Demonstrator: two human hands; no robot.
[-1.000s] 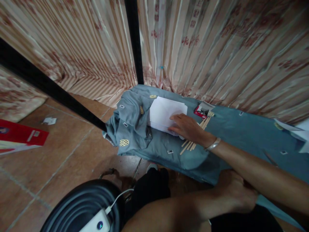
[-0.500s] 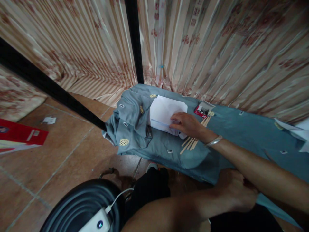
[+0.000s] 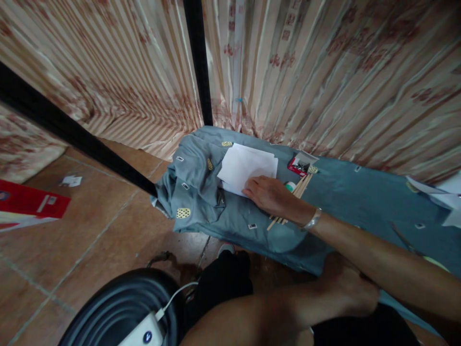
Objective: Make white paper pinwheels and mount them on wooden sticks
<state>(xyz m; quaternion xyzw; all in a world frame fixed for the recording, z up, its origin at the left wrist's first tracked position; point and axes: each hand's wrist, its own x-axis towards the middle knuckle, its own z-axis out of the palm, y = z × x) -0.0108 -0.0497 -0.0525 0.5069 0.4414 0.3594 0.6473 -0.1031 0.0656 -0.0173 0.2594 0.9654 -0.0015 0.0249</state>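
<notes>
My right hand (image 3: 264, 193), with a silver bracelet on the wrist, is at the front edge of a stack of white paper. Its fingers are closed on the top sheet of paper (image 3: 247, 163), which lies turned askew over the sheets below. Lower down, my left hand (image 3: 353, 283) rests by my right forearm, its fingers mostly hidden and blurred. Close to my right hand are several wooden sticks (image 3: 303, 185), a small round container with a green and white top (image 3: 290, 186) and an open red box (image 3: 298, 166) of small dark items.
A blue-grey cloth (image 3: 345, 206) covers the low surface. Scissors (image 3: 405, 238) and more white paper (image 3: 441, 194) lie to the right. Black poles (image 3: 199, 62) stand before striped curtains. A black round stool (image 3: 118, 293) holds a white power bank (image 3: 146, 331) with a cable.
My right hand has moved slightly left and toward me, and the top sheet has turned askew on the stack. The round container has come into sight. My left hand stays almost where it was.
</notes>
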